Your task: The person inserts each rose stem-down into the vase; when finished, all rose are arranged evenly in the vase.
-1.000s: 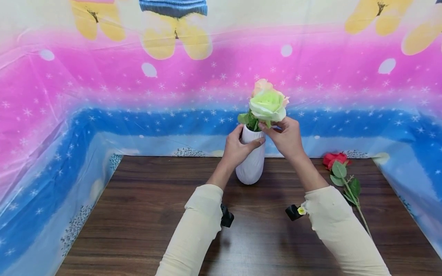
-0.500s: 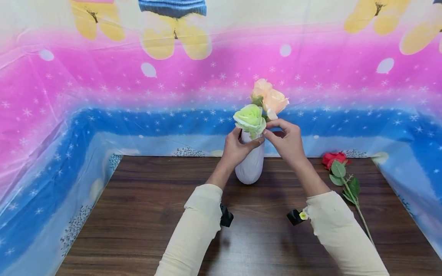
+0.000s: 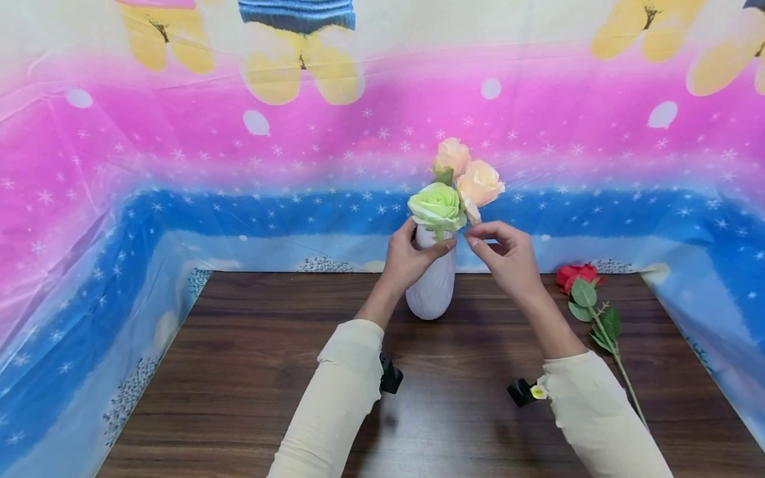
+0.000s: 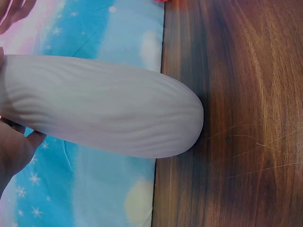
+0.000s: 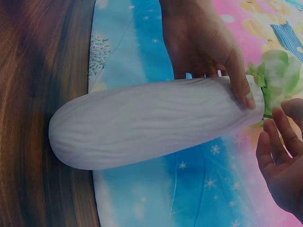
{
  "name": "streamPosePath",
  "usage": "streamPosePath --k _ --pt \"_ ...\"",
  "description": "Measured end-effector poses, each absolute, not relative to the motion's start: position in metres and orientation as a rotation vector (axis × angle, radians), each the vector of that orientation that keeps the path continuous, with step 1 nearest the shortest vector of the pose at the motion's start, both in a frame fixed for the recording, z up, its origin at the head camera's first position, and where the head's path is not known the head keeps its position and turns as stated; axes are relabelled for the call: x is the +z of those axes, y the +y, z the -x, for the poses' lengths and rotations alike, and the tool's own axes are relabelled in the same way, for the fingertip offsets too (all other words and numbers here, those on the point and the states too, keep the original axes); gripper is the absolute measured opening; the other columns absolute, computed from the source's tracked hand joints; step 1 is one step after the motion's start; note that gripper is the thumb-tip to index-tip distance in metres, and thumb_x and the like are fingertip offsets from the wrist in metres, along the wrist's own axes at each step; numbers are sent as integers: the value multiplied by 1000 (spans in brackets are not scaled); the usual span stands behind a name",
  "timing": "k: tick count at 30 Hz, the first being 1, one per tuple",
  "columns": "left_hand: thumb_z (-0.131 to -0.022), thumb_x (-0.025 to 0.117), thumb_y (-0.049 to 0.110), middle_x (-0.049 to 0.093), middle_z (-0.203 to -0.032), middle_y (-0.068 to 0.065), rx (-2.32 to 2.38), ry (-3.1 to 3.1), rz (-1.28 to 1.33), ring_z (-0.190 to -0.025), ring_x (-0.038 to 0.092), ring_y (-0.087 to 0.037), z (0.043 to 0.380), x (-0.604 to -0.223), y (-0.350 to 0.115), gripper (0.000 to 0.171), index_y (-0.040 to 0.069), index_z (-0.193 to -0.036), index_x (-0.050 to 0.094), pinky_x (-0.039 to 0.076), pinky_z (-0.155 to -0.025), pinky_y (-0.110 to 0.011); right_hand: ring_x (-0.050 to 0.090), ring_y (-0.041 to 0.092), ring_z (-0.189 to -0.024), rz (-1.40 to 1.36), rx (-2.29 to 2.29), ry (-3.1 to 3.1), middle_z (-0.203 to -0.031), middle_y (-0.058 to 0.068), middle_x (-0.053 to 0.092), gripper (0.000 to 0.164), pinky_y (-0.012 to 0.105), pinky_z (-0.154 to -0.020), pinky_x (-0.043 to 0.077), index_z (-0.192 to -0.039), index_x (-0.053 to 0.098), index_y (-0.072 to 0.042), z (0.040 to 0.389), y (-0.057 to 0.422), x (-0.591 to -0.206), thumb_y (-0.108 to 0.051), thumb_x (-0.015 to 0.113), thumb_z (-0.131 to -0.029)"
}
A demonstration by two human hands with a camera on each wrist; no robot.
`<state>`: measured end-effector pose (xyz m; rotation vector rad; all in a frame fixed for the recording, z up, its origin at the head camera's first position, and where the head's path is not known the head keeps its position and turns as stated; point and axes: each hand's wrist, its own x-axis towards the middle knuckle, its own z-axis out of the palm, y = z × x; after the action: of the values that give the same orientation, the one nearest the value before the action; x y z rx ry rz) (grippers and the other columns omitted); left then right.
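Observation:
A white ribbed vase [image 3: 430, 289] stands upright at the back of the table. Around its upper part, my left hand [image 3: 409, 259] grips with the thumb across the front. A green rose [image 3: 436, 204] leans at the front of the mouth, and two peach roses, one upper [image 3: 451, 157] and one to the right [image 3: 481, 182], rise behind it. Just right of the rim is my right hand [image 3: 508, 259], its fingers loosely bent and seemingly holding nothing. In the right wrist view those fingers [image 5: 279, 142] hang beside the green rose's base [image 5: 267, 94]. The stems inside the vase are hidden.
A red rose [image 3: 578, 277] with a long leafy stem lies on the right of the dark wooden table [image 3: 239, 372]. Behind the vase, a patterned pink and blue cloth [image 3: 335, 153] hangs along the table's back and side edges.
The green rose has shifted left and down, uncovering the peach roses. My right hand has come off it and drawn slightly right and down. My left hand keeps its grip on the vase.

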<state>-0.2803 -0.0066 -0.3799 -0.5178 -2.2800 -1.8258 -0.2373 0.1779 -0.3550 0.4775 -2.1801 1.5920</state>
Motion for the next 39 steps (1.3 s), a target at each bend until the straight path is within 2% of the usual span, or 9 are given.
streamPosePath --k 7,15,26,31,35,39 --pt "-85 84 22 65 -133 -12 -1840 -2269 504 -121 66 -29 281 -380 -6 60 10 -137 57 55 -103 -45 65 -9 -93 -470 1611 -2186 -96 -27 69 18 12 -77 54 -110 68 11 223 192 -365 -1 65 -97" --pt "-85 84 23 65 -132 -11 -1852 -2275 484 -121 66 -28 282 -382 -6 59 11 -137 57 55 -103 -45 68 -7 -91 -408 1654 -2122 -95 -26 72 21 10 -80 55 -108 67 15 205 219 -390 -1 67 -95" --pt "-86 83 23 65 -132 -12 -1855 -2268 502 -120 66 -28 282 -381 -5 59 11 -137 57 55 -102 -45 67 -9 -84 -201 1574 -2131 -92 -27 73 18 7 -72 52 -110 67 14 193 280 -430 3 65 -96" --pt "-86 83 23 65 -132 -11 -1855 -2271 505 -121 66 -28 282 -381 -5 58 12 -137 57 55 -103 -45 66 -14 -88 -29 1525 -2206 -95 -32 70 21 6 -73 52 -116 69 5 187 316 -448 -5 65 -98" --pt "-86 83 23 65 -132 -11 -1858 -2265 508 -120 66 -28 282 -381 -5 59 11 -137 57 55 -102 -45 65 -14 -86 141 1572 -2232 -95 -32 69 16 6 -71 52 -114 72 -11 184 345 -461 -12 66 -99" --pt "-86 82 21 65 -132 -12 -1863 -2260 508 -119 66 -28 282 -381 -6 58 11 -137 57 56 -101 -43 64 -13 -83 230 1575 -2258 -92 -33 67 14 7 -70 53 -112 71 -15 183 371 -472 -15 66 -99"
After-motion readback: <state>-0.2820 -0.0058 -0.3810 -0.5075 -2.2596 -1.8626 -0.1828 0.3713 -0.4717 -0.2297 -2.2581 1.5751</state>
